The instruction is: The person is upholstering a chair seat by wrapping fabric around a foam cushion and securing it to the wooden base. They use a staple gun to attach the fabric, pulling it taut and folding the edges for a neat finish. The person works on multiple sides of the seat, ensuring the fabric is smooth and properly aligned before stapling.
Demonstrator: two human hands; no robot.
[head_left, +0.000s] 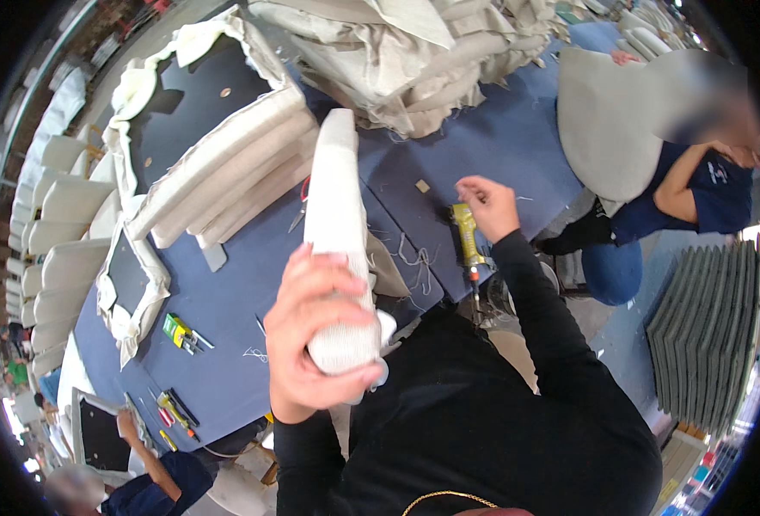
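My left hand (pixel 324 331) grips the lower end of a beige fabric-covered padded panel (pixel 333 193), held up edge-on over the table's near edge. Its fingers wrap round the ribbed fabric. Loose cloth hangs along the panel's right side. My right hand (pixel 490 208) is over the table to the right, fingers curled in toward the thumb as in a pinch; anything between the fingertips is too small to make out. Just beside and below it lies a yellow air staple gun (pixel 466 234), its hose fitting toward me. Red-handled scissors (pixel 301 205) lie partly behind the panel.
Padded beige panels (pixel 234 168) are stacked left on the blue-grey table (pixel 225 301), near a frame edged with fabric (pixel 126 95). A fabric heap (pixel 397 60) covers the far side. Co-workers handle a large panel (pixel 603 120) at right and a frame (pixel 96 430) at lower left.
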